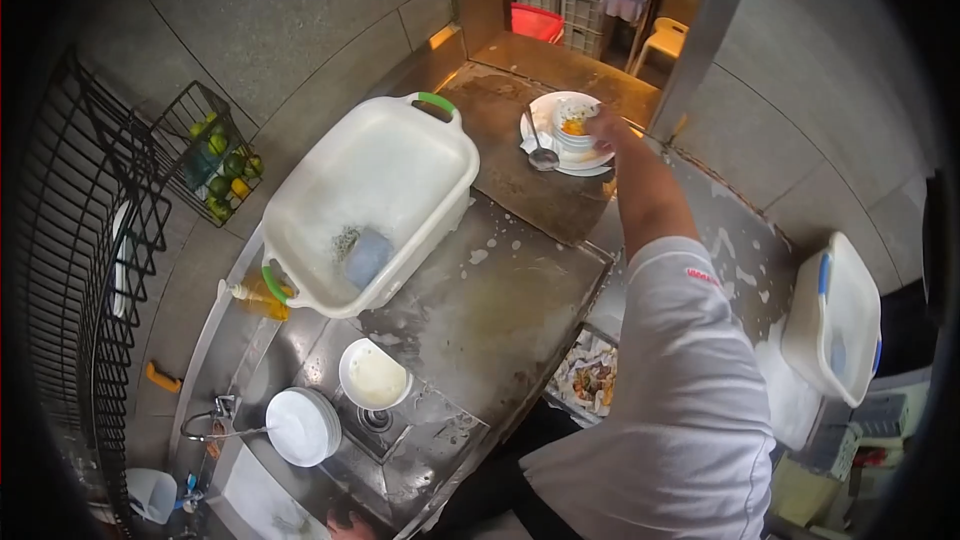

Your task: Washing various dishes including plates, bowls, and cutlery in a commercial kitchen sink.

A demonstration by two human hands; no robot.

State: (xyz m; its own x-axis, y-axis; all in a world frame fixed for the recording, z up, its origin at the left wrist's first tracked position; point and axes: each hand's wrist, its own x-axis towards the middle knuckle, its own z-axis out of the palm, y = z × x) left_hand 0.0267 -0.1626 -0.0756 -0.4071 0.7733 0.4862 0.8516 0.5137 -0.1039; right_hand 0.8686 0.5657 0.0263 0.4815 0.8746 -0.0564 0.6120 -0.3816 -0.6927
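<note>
My right hand [604, 129] reaches to the far end of the steel counter, its fingers at the rim of a stack of white bowls [576, 139] with orange food scraps in the top one. The bowls stand on white plates [537, 114], with a metal spoon [543, 158] and a crumpled napkin beside them. Whether the fingers grip the rim is unclear. My left hand [349, 527] shows only partly at the bottom edge, near the sink; what it touches is hidden. Between the hands stands a white tub [360, 165] with green handles, holding a bluish round thing [367, 258] in cloudy water.
Stacked white plates [300, 427] and a white bowl [373, 375] lie in the sink by a running tap [196, 427]. A yellow liquid bottle [262, 295] stands near the tub. A scrap bin [589, 379] sits below the counter edge, another tub [829, 322] at right, a wire rack [112, 240] at left.
</note>
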